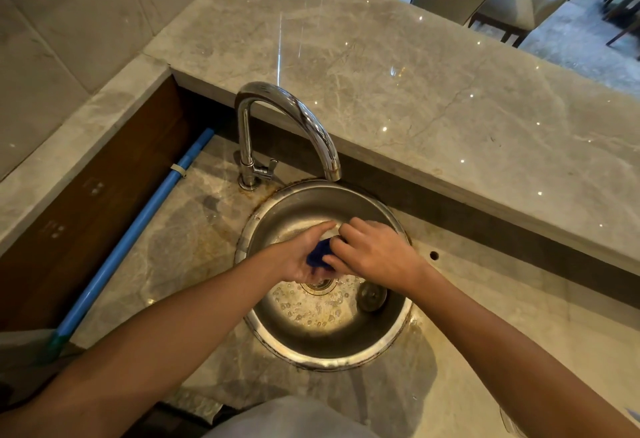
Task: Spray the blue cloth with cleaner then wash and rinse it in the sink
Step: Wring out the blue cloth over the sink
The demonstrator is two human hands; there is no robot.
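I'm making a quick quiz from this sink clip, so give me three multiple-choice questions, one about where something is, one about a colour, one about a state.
1. Where is the cloth?
A. On the upper counter
B. Between both hands over the sink
C. Draped on the faucet

2. What colour is the pipe left of the sink?
A. Light blue
B. Red
C. Black

3. How is the drain?
A. Plugged by the stopper
B. Covered by a plate
C. Unplugged

Answers: 1 B, the left hand and right hand grip it above the basin. 2 A, it is plainly light blue. 3 C, the stopper lies beside the drain.
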